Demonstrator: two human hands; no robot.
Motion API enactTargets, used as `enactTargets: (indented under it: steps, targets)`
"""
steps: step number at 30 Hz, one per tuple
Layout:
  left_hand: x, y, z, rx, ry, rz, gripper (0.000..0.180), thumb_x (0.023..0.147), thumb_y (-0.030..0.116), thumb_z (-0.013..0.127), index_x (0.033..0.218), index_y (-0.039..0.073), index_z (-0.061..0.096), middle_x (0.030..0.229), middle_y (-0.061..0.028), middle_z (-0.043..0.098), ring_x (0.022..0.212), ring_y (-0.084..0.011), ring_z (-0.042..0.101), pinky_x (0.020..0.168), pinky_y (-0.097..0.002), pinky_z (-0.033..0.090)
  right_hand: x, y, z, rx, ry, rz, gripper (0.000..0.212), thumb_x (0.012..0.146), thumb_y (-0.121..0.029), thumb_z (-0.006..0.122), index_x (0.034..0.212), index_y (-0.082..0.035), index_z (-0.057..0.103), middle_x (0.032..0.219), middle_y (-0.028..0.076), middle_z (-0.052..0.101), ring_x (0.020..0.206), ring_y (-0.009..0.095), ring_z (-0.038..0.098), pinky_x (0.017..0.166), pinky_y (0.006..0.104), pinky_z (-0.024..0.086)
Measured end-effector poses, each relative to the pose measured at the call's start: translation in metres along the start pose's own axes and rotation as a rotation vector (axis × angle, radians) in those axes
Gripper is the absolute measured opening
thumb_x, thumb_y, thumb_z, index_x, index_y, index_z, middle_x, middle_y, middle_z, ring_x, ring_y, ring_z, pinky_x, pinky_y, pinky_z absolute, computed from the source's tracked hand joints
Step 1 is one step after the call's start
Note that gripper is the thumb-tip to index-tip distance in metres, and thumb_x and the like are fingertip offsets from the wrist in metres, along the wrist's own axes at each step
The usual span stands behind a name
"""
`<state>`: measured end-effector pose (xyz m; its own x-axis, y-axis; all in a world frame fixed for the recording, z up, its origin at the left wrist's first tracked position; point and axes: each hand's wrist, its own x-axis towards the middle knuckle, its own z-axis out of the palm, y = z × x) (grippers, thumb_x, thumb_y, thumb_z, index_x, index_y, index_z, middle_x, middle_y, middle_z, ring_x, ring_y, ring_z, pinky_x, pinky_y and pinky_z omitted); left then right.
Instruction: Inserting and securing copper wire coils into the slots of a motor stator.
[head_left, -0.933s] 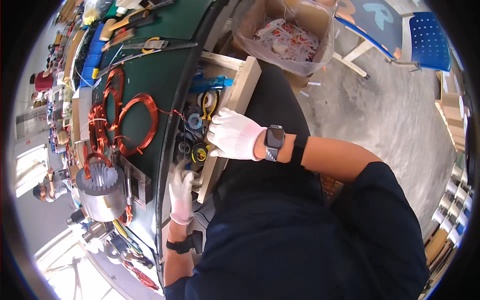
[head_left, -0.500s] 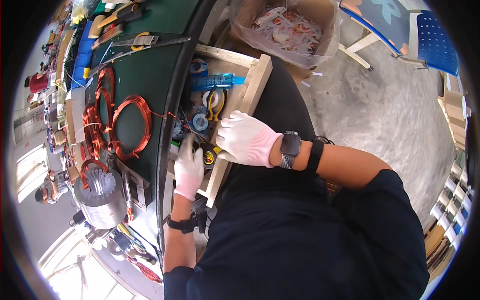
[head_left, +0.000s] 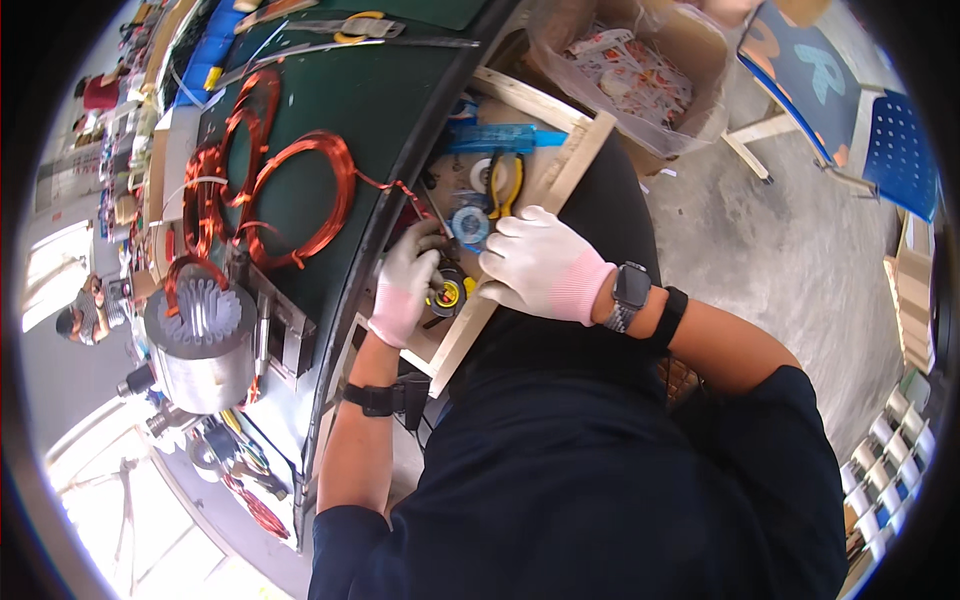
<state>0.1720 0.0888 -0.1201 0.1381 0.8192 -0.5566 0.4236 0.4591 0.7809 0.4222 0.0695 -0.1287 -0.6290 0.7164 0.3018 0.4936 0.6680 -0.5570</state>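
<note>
An unvarnished wooden drawer (head_left: 535, 78) is pulled out below the bench's edge. My left hand (head_left: 402, 290), in a white glove with a pink cuff, reaches into it with bent fingers slightly apart; nothing shows in them, though the fingertips are partly shaded. Beside them lies a black and yellow tape measure (head_left: 450, 293). My right hand (head_left: 540, 262), gloved alike, is closed over the drawer's front board. Just beyond it sit yellow-handled pliers (head_left: 507, 185), a roll of blue tape (head_left: 469, 226), a white tape roll (head_left: 482, 175) and a blue plastic packet (head_left: 495, 138).
Copper wire coils (head_left: 310, 205) lie on the green bench top (head_left: 370, 110), one strand trailing over its edge to the drawer. A metal stator (head_left: 205, 350) stands nearer. Past the drawer is a lined carton (head_left: 710, 60) of scraps; a blue chair (head_left: 905, 150) stands far right.
The view has shifted, so bench and drawer sit further right and higher. My left hand's fingers, stretched out before, are now more bent beside the tape measure. My right hand stays on the front board.
</note>
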Motion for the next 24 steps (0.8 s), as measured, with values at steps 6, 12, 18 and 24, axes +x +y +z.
enactTargets:
  steps: [6, 12, 18, 24]
  targets:
    - [0.004, -0.015, 0.003, 0.3, 0.118, 0.218, 0.052, 0.093, 0.011, 0.055, 0.142, -0.005, 0.052, 0.13, -0.0303, 0.067, 0.118, -0.0365, 0.069, 0.097, -0.0401, 0.055, 0.007, -0.003, -0.003, -0.059, -0.035, -0.011, 0.028, 0.085, -0.034, 0.078, 0.094, -0.009, 0.069, 0.087, 0.003, 0.061, 0.09, 0.022, 0.061, 0.083, 0.0384, 0.045]
    - [0.025, -0.015, 0.015, 0.659, 0.23, 0.249, 0.047, 0.093, 0.026, 0.068, 0.126, -0.006, 0.06, 0.107, -0.0226, 0.074, 0.097, -0.0381, 0.071, 0.085, -0.0427, 0.055, 0.01, -0.008, -0.004, -0.073, -0.074, 0.011, 0.027, 0.081, -0.031, 0.079, 0.094, -0.009, 0.068, 0.089, 0.005, 0.062, 0.092, 0.025, 0.062, 0.083, 0.0409, 0.046]
    - [0.014, 0.013, -0.006, -0.145, 0.012, 0.044, 0.026, 0.105, 0.024, 0.059, 0.112, 0.0, 0.065, 0.076, 0.0025, 0.056, 0.058, -0.0039, 0.047, 0.053, -0.022, 0.037, 0.012, -0.008, -0.006, -0.086, -0.058, -0.023, 0.025, 0.086, -0.033, 0.077, 0.091, -0.01, 0.067, 0.085, 0.005, 0.061, 0.089, 0.025, 0.061, 0.081, 0.0413, 0.046]
    - [0.013, 0.013, -0.012, -0.38, -0.065, -0.035, 0.017, 0.103, 0.02, 0.064, 0.094, 0.006, 0.065, 0.073, 0.0036, 0.057, 0.056, -0.0013, 0.045, 0.05, -0.0189, 0.034, 0.014, -0.01, -0.01, -0.124, -0.152, 0.023, 0.028, 0.083, -0.03, 0.078, 0.099, -0.009, 0.069, 0.099, 0.006, 0.066, 0.101, 0.026, 0.063, 0.085, 0.0429, 0.046]
